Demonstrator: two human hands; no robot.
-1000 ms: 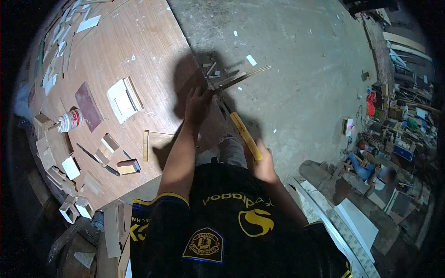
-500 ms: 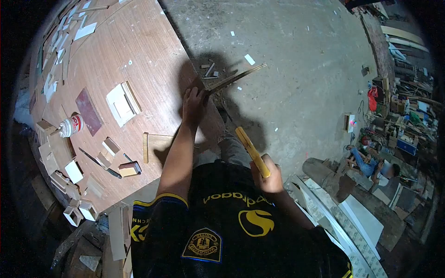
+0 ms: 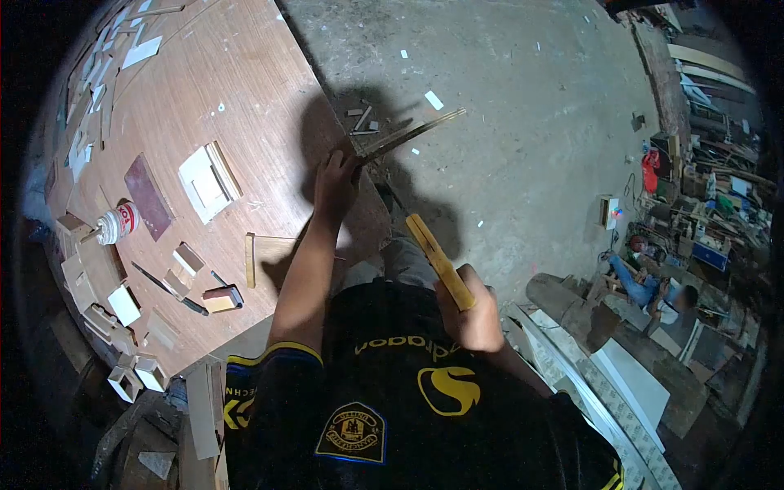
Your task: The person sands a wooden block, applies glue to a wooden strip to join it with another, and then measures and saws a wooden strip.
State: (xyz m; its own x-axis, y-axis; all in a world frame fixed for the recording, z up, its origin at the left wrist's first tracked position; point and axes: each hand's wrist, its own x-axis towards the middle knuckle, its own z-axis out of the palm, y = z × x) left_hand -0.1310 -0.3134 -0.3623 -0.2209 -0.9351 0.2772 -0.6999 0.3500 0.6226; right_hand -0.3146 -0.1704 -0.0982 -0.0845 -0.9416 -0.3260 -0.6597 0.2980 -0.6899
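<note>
My left hand [image 3: 336,186] presses at the table edge, its fingers closed on a narrow wooden strip [image 3: 416,133] that juts out over the floor. My right hand [image 3: 476,312] is wrapped round the straight yellow wooden handle of what looks like a hand saw [image 3: 439,260]. Its thin dark blade runs from the handle toward the table edge below my left hand; shadow hides most of it. Beside my left forearm lies a flat wooden piece with a raised edge strip [image 3: 251,260].
The wood-grain table [image 3: 245,98] carries a white panel piece [image 3: 208,184], a dark red sheet [image 3: 149,196], a glue jar [image 3: 119,222], a sanding block [image 3: 222,299] and small box parts. Offcuts [image 3: 363,121] lie on the floor. A person [image 3: 653,296] sits far right among scrap.
The right hand and the saw handle have shifted slightly up and left toward the table edge. The left hand still holds the strip in place; the whole view has drifted a little.
</note>
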